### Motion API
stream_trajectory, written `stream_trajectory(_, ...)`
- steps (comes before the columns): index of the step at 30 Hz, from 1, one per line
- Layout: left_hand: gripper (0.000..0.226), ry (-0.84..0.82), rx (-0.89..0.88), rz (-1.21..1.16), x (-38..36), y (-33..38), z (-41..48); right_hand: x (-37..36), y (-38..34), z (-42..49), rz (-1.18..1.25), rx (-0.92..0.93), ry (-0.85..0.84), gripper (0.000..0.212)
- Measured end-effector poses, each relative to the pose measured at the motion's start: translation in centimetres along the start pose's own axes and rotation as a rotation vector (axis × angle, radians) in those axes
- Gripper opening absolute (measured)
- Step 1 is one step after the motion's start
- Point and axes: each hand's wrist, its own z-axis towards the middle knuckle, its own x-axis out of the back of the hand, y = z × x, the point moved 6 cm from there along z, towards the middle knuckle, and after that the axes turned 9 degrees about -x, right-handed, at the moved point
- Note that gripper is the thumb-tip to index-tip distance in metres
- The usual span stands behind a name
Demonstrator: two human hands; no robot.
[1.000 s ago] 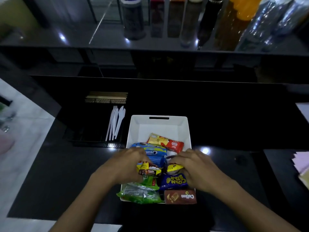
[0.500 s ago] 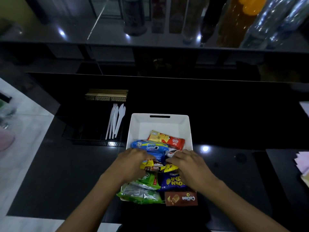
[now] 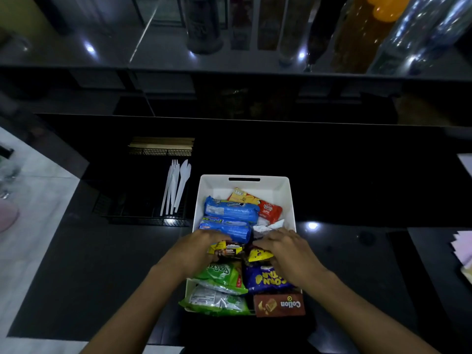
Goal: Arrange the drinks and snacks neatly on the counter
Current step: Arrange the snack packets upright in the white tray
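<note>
A white basket (image 3: 290, 198) full of snack packs stands on the black counter (image 3: 102, 264). Two blue cookie rolls (image 3: 229, 212) lie across its middle, with a red and yellow pack (image 3: 268, 206) behind them. Green packs (image 3: 222, 277), a blue corn snack bag (image 3: 265, 277) and a brown box (image 3: 279, 304) fill the near end. My left hand (image 3: 196, 247) is shut on a small yellow and brown pack (image 3: 226, 249). My right hand (image 3: 286, 247) grips a yellow pack (image 3: 259, 255) beside it. Both hands are inside the basket.
A black wire tray (image 3: 143, 218) with white plastic cutlery (image 3: 176, 187) and wooden sticks (image 3: 161, 144) sits left of the basket. Bottles and cans (image 3: 357, 34) line the raised shelf behind. Pale papers (image 3: 462, 247) lie at the right edge.
Both hands have moved further into the basket, toward its middle. The blue cookie rolls now show more fully. The view has tilted slightly.
</note>
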Motion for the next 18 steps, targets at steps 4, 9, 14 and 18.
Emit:
stream_trajectory(4,0.060,-0.059,-0.071,0.007,-0.9,0.6,0.7,-0.5,0.3,0.8,0.054,0.004,-0.111,0.062)
stream_trajectory(9,0.066,-0.013,-0.062,-0.206,0.1,0.5,0.9,2.3,2.2,2.7,0.509,-0.122,-0.222,0.054)
stream_trajectory(14,0.037,0.292,-0.177,-0.124,4.6,0.2,4.2,4.9,3.9,7.3,0.435,-0.187,0.109,0.029)
stream_trajectory(18,0.042,0.222,-0.093,0.092,4.8,-0.7,8.2,2.6,3.7,11.1,0.203,-0.267,-0.015,0.039)
